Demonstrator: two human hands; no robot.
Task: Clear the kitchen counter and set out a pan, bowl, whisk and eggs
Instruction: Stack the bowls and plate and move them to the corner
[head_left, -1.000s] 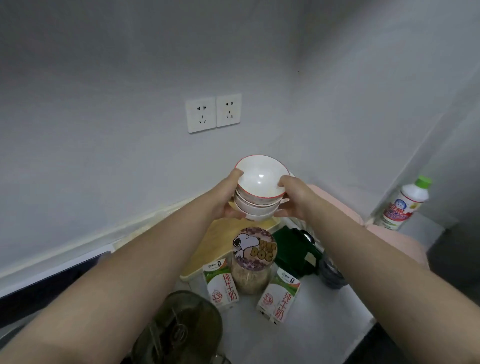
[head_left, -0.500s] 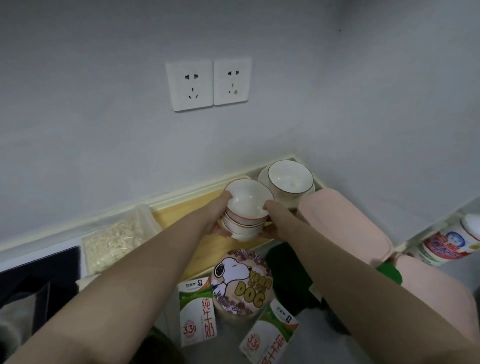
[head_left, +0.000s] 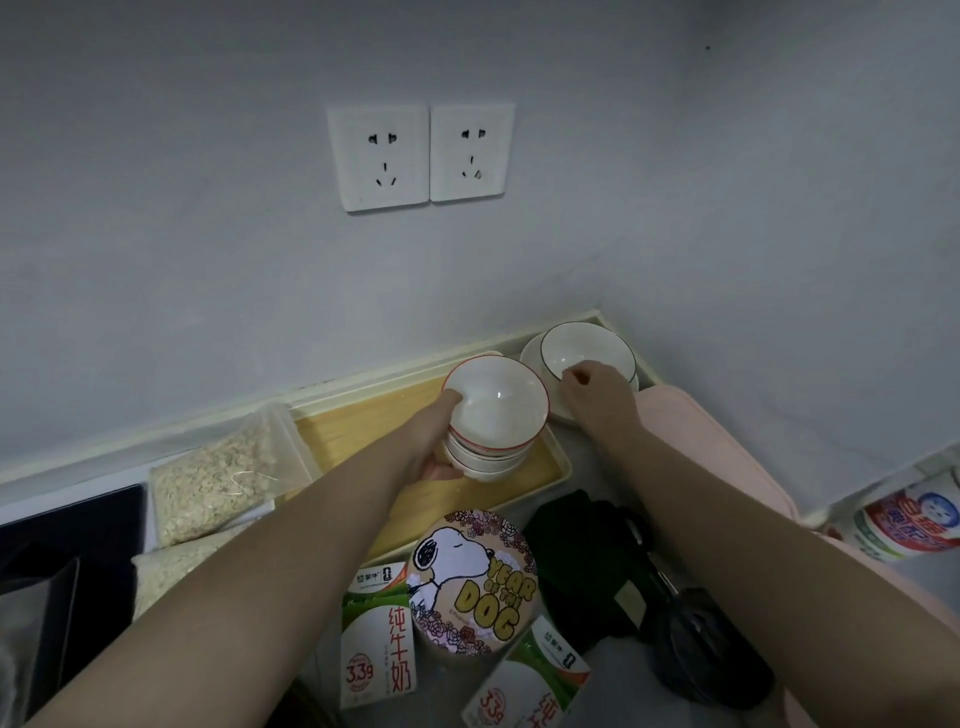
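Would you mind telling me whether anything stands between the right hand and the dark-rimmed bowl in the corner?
Nothing visible does. The right hand pinches the near rim of the dark-rimmed bowl. The stack of bowls, gripped by the left hand, is off to the left, not between them.

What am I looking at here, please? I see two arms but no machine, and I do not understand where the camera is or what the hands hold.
There is no machine: a person works with bare hands, and the camera sits on the person's head, looking down along the arms at a counter. The left hand grips a stack of bowls over a wooden tray. The right hand has curled fingers at the rim of another bowl in the corner; whether it grips it I cannot tell. Around lie a tin with a cartoon dog, milk cartons and a bag of oats.
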